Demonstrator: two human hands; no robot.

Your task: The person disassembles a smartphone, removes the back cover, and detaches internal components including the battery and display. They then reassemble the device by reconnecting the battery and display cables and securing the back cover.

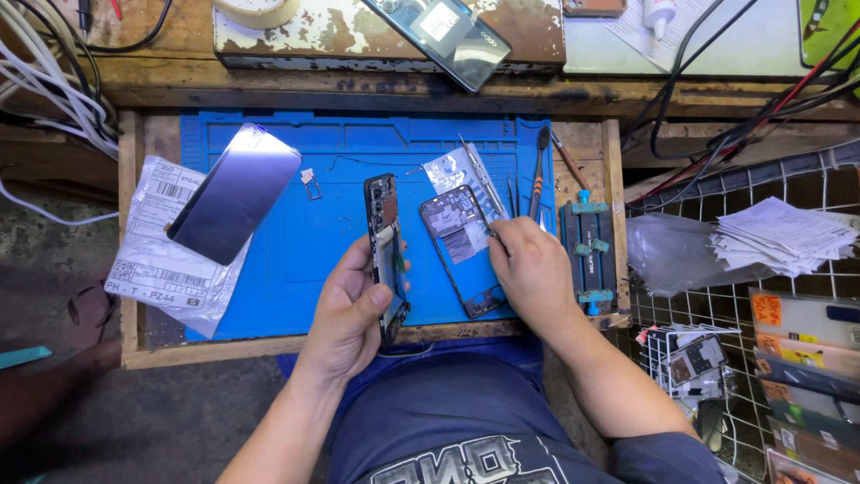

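My left hand grips an opened phone body on its edge, upright over the blue work mat; its bare circuit boards face right. My right hand rests on the mat's right side and pinches thin tweezers, whose tip touches a dark phone frame lying flat on the mat. A small silver part lies on the mat to the left of the phone body.
A dark glossy screen panel rests on a white plastic bag at left. Screwdrivers and a blue clamp jig lie at right. Another phone sits on the back shelf. Cables, papers and a wire rack surround the tray.
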